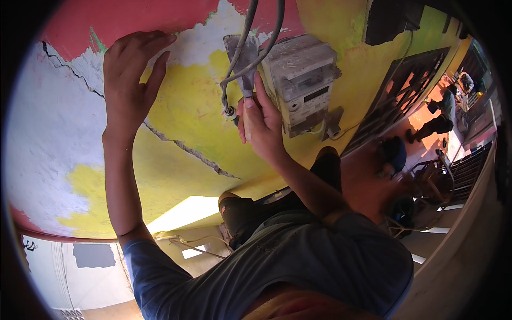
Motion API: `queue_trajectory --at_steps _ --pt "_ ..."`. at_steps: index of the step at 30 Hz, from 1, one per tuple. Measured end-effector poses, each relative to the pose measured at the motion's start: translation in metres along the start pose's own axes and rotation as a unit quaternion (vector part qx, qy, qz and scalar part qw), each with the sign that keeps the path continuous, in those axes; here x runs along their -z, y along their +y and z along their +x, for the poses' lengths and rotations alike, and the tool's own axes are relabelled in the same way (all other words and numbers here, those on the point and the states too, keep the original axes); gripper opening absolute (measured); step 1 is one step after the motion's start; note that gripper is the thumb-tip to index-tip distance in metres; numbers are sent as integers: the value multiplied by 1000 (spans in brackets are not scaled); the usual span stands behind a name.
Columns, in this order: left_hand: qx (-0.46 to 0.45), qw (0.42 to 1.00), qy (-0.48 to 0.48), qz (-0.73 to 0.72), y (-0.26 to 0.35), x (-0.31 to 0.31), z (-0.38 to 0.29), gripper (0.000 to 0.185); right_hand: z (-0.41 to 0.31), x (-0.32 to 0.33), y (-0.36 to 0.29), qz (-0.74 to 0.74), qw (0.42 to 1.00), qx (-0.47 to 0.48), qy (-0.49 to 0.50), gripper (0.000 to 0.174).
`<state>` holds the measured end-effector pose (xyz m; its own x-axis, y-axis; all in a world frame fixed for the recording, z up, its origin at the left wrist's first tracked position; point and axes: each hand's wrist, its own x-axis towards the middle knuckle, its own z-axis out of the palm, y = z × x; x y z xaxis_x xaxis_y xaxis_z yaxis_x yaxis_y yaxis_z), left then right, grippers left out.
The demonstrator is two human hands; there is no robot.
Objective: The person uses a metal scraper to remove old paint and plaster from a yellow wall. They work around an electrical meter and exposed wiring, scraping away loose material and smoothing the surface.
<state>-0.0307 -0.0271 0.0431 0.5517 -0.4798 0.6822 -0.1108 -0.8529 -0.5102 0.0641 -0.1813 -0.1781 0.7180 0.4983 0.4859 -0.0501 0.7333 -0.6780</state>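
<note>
My right hand (262, 124) is closed around the handle of a scraper (245, 60) with a wide, dusty metal blade. The blade points up the wall and lies behind grey cables (262, 56), near a patch of bare plaster. My left hand (130, 76) holds nothing; its fingers are spread and bent against or close to the wall (188, 104), which has peeling pink and yellow paint over whitish plaster. A long crack (192, 151) runs across the wall and passes behind my left wrist.
A dusty electricity meter (306, 84) is mounted just right of the scraper. Loose cables hang over the blade. Further right are a dark window grille (396, 96), a person (440, 114) at a distance and a metal-framed chair (436, 180).
</note>
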Motion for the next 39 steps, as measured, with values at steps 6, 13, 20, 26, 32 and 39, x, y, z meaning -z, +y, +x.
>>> queue_trajectory --at_steps 6,13,20,26,32,39 --pt "-178 973 -148 8 -3 -39 46 45 -2 -17 -14 48 999 -14 4 60" --pt "-311 943 -122 8 -4 -73 56 27 5 -19 -26 7 999 -26 26 59" --pt "-341 936 -80 -42 -12 -86 55 22 1 -18 -22 41 997 -51 48 59" --pt "-312 943 -108 -49 -12 -86 59 22 5 -17 -25 -6 997 -64 35 60" --pt "-318 943 -92 -35 -14 -82 59 25 5 -16 -25 -10 1000 -12 16 58" --pt "-261 962 -73 -28 -16 -80 56 26 13 -17 -24 -23 1000 12 13 62"
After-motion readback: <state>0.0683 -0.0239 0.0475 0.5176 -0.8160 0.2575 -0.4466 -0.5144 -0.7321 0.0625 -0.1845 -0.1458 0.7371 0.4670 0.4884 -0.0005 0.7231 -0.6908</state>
